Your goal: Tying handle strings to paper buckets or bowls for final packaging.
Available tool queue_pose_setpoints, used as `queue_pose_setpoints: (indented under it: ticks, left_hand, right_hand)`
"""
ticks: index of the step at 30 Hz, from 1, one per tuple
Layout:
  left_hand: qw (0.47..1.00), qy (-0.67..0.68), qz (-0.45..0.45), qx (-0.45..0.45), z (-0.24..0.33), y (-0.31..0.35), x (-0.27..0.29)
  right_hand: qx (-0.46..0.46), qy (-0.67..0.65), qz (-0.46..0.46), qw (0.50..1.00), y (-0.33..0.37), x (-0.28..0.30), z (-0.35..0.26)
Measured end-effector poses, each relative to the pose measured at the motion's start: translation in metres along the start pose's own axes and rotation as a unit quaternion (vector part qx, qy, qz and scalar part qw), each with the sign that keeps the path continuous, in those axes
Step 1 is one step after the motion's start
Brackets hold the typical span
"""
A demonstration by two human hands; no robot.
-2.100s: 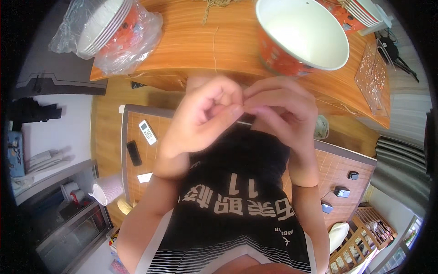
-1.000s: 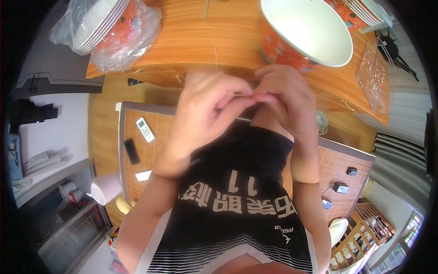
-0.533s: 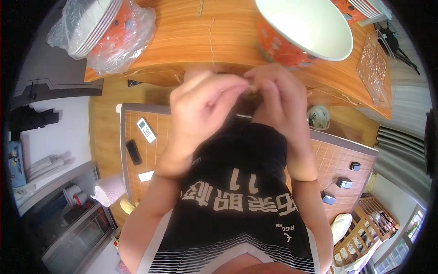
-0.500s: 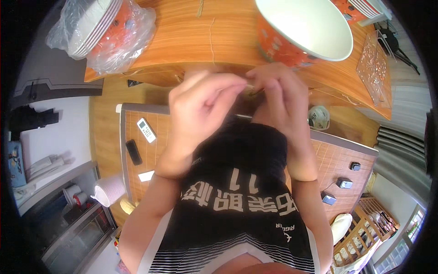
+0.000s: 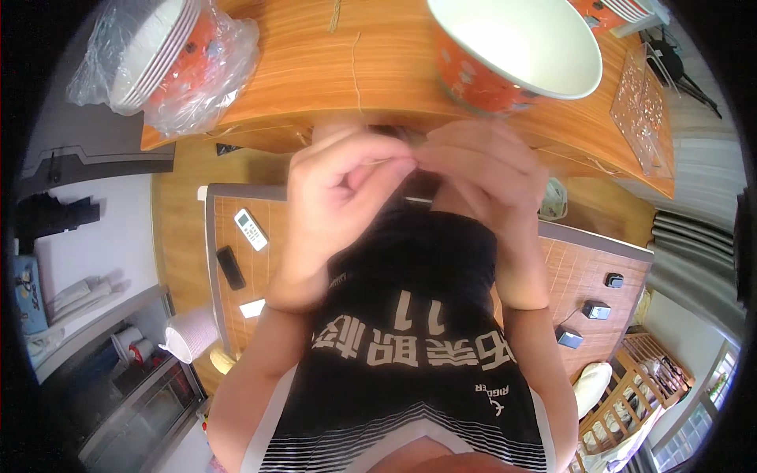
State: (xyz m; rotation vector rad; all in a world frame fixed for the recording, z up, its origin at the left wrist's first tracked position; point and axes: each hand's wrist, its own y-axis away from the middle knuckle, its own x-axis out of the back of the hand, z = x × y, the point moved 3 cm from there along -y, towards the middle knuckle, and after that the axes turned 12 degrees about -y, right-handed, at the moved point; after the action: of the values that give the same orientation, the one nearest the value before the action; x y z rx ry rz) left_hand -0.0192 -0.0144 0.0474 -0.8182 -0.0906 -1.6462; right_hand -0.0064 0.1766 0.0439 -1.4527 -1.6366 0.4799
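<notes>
My left hand is closed in a pinch just off the table's near edge. Between its thumb and forefinger runs a thin pale strand. My right hand meets it fingertip to fingertip, its fingers curled together and smeared by motion. What the right fingers grip is hidden. Beyond the right hand stands a large orange-red paper bowl with a white inside, upright on the wooden table. A similar loose string lies on the tabletop, with a small bundle of strands farther back.
Stacked paper bowls in clear plastic sit at the table's left end. More bowls and a clear speckled sheet are at the right. A mat-covered surface beside me carries a remote control, a phone and small dark boxes.
My right hand has swung over so its fingers lie flatter and point toward the left hand's fingertips. The left hand has shifted slightly left. The whole view has moved a little.
</notes>
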Motion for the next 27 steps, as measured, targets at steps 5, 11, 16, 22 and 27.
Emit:
queue_pose_setpoints:
  ticks: [5, 11, 16, 22, 27]
  left_hand:
    - [0.996, -0.025, 0.023, -0.083, 0.005, 0.000, -0.005]
    - [0.980, -0.076, 0.061, -0.171, 0.018, -0.004, -0.013]
    - [0.961, -0.100, 0.103, -0.238, 0.017, -0.007, -0.021]
    - [0.982, -0.070, 0.099, -0.148, 0.019, -0.014, -0.026]
    - [0.988, -0.046, 0.106, -0.102, 0.018, -0.018, -0.024]
  right_hand:
    - [0.001, 0.024, 0.018, 1.000, 0.002, -0.002, 0.000]
    - [-0.146, -0.169, 0.023, 0.974, 0.009, 0.002, 0.004]
    - [-0.337, -0.302, 0.063, 0.889, 0.014, 0.001, -0.003]
    - [-0.310, -0.189, 0.096, 0.927, 0.011, 0.026, -0.012]
    - [0.028, 0.286, 0.041, 0.957, -0.027, 0.079, -0.035]
